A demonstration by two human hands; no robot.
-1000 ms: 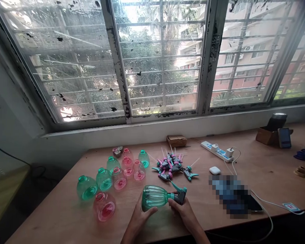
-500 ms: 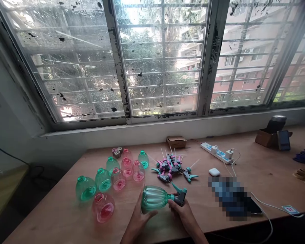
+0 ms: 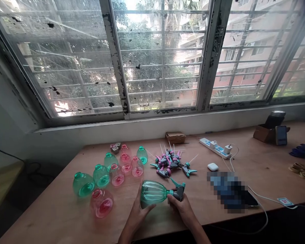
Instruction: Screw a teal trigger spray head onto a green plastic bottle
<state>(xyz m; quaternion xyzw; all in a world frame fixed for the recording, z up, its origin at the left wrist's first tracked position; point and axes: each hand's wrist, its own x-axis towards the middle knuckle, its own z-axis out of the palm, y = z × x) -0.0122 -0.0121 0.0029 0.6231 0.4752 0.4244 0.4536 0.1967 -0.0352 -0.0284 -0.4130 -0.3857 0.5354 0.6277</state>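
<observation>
A green clear spray bottle (image 3: 154, 192) lies sideways between my hands, above the front of the table. My left hand (image 3: 140, 211) is wrapped round the bottle's wide base end. At the neck, my right hand (image 3: 181, 206) grips the grey and teal spray head (image 3: 178, 191), thumb against the collar. The spray head sits on the bottle's mouth; whether it is fully tightened I cannot tell. Left of my hands stand several open bottles without heads, green ones (image 3: 83, 185) and pink ones (image 3: 101, 204). Beyond the held bottle lies a pile of loose spray heads (image 3: 168, 161) with thin tubes.
A white power strip (image 3: 215, 149), a white earbud case (image 3: 212, 166) and a blurred-out phone (image 3: 251, 200) with cables are on the right. Cardboard boxes (image 3: 176, 138) and small patterned blocks (image 3: 115, 147) stand at the back. A window runs behind the table.
The view has tilted down slightly, so everything sits a little higher in the picture. Both hands keep their hold on the spray bottle, with hardly any shift. A hand shows at the far right edge, by the blue item.
</observation>
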